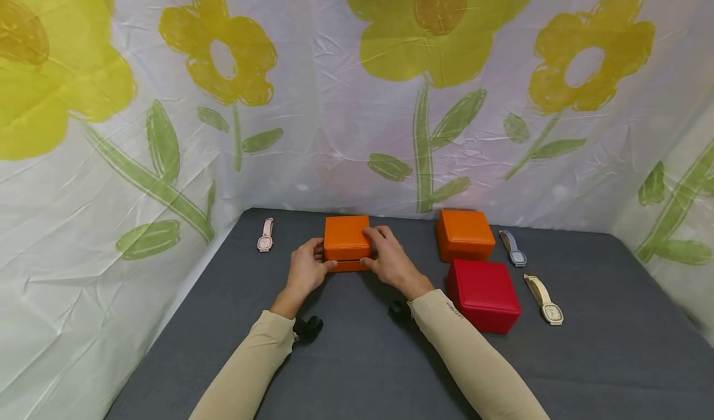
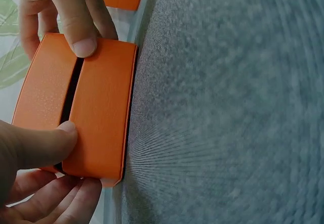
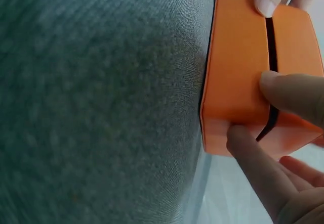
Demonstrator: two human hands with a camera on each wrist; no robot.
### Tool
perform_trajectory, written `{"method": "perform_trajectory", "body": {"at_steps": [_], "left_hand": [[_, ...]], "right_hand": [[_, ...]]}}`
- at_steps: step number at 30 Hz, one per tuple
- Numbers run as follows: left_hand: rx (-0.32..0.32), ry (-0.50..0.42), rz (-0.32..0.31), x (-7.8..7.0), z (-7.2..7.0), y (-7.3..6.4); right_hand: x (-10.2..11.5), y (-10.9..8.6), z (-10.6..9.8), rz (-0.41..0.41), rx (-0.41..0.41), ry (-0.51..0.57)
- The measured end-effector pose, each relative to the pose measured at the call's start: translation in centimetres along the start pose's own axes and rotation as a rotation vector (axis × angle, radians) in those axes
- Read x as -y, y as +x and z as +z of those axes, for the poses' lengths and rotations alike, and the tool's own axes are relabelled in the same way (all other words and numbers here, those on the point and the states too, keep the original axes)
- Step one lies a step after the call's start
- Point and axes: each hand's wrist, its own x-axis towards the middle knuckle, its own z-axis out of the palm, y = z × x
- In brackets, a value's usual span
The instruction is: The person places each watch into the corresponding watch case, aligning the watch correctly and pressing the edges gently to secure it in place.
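Note:
Both hands grip a small orange box near the back of the table. A narrow dark gap runs between its lid and base, so the lid is slightly raised. My left hand holds the left side, with the thumb right at the gap and the other fingers round the side. On the right side, my right hand has its thumb at the gap and a finger against the box's side. The inside of the box is hidden.
A pink watch lies to the left on the dark grey table. On the right stand another orange box and a red box, beside a blue-grey watch and a cream watch. A flowered curtain hangs behind.

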Motion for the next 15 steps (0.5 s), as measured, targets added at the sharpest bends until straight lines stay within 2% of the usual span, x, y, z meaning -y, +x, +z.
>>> {"method": "perform_trajectory", "body": {"at_steps": [8,15], "left_hand": [[-0.019,0.006,-0.015,0.22,-0.04,0.17],[-0.018,0.0,-0.041,0.15,0.05,0.35]], "right_hand": [[-0.08,0.15,-0.29,-0.117,-0.037,-0.06],[-0.16,0.41,-0.5,-0.136,-0.033,-0.054]]}}
